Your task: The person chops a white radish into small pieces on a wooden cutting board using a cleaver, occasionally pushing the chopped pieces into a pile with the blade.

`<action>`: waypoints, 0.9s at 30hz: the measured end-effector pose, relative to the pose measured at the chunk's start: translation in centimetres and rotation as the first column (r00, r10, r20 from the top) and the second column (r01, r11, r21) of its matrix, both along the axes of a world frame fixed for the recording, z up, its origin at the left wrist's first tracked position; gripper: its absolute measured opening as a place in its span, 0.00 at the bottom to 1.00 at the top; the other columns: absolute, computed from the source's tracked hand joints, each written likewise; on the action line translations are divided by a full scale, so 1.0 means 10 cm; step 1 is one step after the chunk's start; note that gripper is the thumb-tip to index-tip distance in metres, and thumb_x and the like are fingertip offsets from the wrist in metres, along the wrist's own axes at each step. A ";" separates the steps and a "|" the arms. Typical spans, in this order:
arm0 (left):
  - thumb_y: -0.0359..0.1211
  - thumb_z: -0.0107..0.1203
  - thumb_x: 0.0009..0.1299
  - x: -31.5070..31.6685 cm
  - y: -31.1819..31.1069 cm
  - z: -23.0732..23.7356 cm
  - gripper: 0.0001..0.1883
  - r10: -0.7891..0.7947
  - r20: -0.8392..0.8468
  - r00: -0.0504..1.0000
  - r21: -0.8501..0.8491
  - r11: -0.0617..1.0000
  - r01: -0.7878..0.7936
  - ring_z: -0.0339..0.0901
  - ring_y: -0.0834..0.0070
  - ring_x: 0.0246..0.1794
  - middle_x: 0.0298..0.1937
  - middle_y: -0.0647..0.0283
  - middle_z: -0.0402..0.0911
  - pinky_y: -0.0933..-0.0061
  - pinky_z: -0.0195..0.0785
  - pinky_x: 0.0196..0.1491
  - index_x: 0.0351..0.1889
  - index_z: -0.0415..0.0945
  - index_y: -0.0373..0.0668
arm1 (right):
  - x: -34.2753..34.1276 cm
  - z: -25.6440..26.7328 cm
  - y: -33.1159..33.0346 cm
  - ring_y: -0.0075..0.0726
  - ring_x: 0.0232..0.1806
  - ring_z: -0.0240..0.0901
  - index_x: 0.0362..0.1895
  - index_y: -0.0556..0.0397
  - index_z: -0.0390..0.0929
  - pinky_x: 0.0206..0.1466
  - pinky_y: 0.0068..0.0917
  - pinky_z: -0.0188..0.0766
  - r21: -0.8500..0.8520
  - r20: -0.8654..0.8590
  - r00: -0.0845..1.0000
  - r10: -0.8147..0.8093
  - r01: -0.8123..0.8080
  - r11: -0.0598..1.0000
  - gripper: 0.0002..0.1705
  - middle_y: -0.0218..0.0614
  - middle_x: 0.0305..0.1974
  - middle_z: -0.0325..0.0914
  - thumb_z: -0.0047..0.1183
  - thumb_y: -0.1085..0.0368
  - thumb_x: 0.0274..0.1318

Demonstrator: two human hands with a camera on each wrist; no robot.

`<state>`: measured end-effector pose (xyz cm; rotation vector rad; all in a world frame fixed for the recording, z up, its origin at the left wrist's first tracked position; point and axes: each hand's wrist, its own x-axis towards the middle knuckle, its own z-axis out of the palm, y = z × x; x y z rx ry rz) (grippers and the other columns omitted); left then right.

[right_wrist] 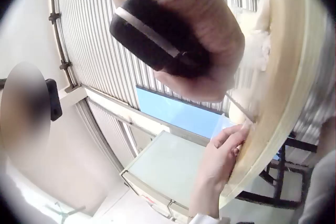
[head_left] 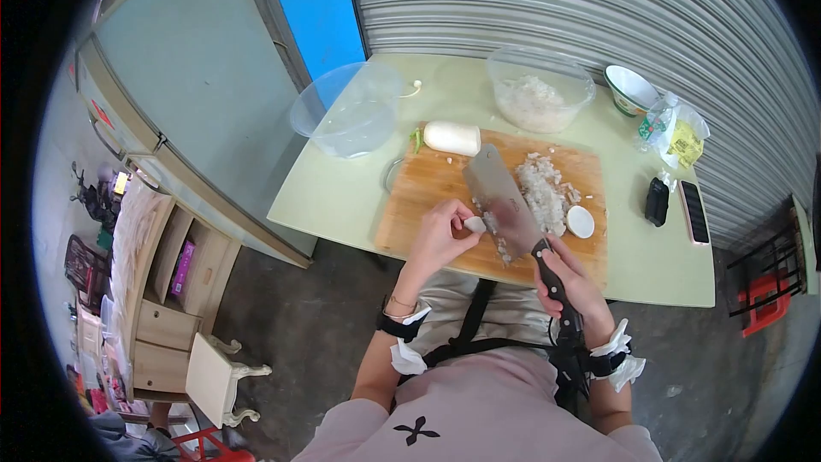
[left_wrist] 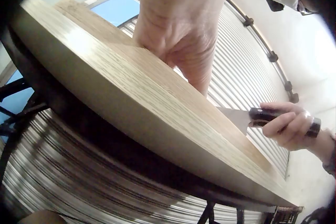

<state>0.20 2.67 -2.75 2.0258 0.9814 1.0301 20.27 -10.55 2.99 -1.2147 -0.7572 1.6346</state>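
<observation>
My right hand (head_left: 571,281) grips the black handle of a cleaver (head_left: 505,195); its broad blade slants over the middle of the wooden cutting board (head_left: 417,197). Beside the blade, on its left, my left hand (head_left: 440,238) pinches a small white radish piece (head_left: 475,224) between thumb and fingers. Small chopped bits lie by the blade's lower part. Right of the cleaver is a heap of chopped white radish (head_left: 540,186), with a round white piece (head_left: 580,222) near it. A peeled white radish (head_left: 451,138) with a green stem end lies at the board's back left.
Behind the board stands a clear bowl (head_left: 540,96) with white shreds; another clear bowl (head_left: 351,111) is at the table's left edge. A patterned bowl (head_left: 631,91), a plastic bag (head_left: 676,133), a black object (head_left: 657,202) and a phone (head_left: 695,212) lie right.
</observation>
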 end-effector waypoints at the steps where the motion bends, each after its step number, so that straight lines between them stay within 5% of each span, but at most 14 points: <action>1: 0.31 0.65 0.51 0.00 0.00 0.01 0.13 -0.004 0.000 1.000 0.005 1.000 0.004 0.71 0.76 0.27 0.28 0.63 0.75 0.75 0.66 0.32 0.30 0.73 0.38 | 0.03 0.01 0.01 0.23 0.08 0.55 0.68 0.45 0.48 0.09 0.20 0.52 0.002 -0.002 1.000 -0.001 0.002 1.000 0.29 0.33 0.18 0.64 0.41 0.56 0.67; 10: 0.28 0.64 0.50 0.03 0.02 -0.03 0.15 -0.031 0.014 0.999 0.035 0.999 0.030 0.68 0.74 0.25 0.28 0.61 0.72 0.75 0.65 0.31 0.31 0.69 0.37 | 0.23 0.15 -0.05 0.19 0.09 0.57 0.64 0.52 0.57 0.10 0.19 0.52 0.119 0.165 0.985 0.047 -0.067 0.991 0.31 0.26 0.17 0.63 0.52 0.66 0.58; 16: 0.30 0.65 0.52 0.01 0.01 -0.02 0.14 -0.028 -0.004 1.000 0.037 0.999 0.029 0.69 0.76 0.26 0.28 0.64 0.74 0.76 0.65 0.32 0.32 0.72 0.39 | 0.20 0.22 -0.14 0.18 0.10 0.58 0.65 0.51 0.57 0.11 0.18 0.54 0.188 0.294 0.956 -0.007 -0.051 0.981 0.30 0.26 0.16 0.63 0.49 0.70 0.58; 20: 0.30 0.65 0.51 0.01 -0.05 0.05 0.15 -0.005 -0.090 0.996 -0.007 1.000 0.004 0.69 0.75 0.26 0.28 0.63 0.74 0.75 0.66 0.33 0.33 0.72 0.38 | 0.13 0.33 -0.20 0.18 0.10 0.58 0.66 0.48 0.55 0.13 0.18 0.55 0.180 0.174 0.984 0.046 -0.078 0.981 0.32 0.24 0.15 0.63 0.48 0.71 0.59; 27: 0.29 0.63 0.51 -0.22 -0.03 0.24 0.14 -0.039 -0.185 0.982 -0.026 0.999 0.035 0.71 0.73 0.27 0.30 0.61 0.76 0.73 0.67 0.34 0.34 0.72 0.38 | 0.01 0.11 -0.13 0.18 0.10 0.58 0.67 0.46 0.54 0.13 0.17 0.56 0.181 0.239 0.956 0.170 -0.216 0.959 0.32 0.25 0.14 0.62 0.48 0.68 0.60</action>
